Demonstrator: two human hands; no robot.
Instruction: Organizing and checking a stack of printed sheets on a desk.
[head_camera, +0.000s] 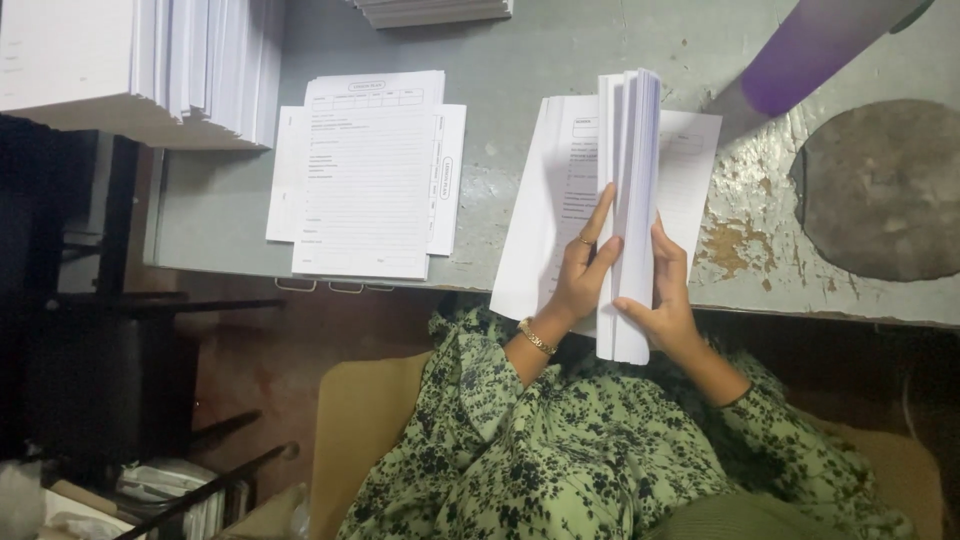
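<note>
I am holding a thick stack of white papers (628, 200) standing up on its edge near the front of the grey bench (520, 60), with my left hand (585, 275) gripping one side and my right hand (665, 300) gripping the other. It is standing on some printed sheets (545, 210) lying flat. Another pile of forms (365, 175) is lying well apart to my left.

Desk lit from above, floor dim, pic maybe soft.

bare desk (510, 150) between form pile (365, 175) and upright sheaf (628, 200), purple cylinder (810, 50) blocking far right
</note>
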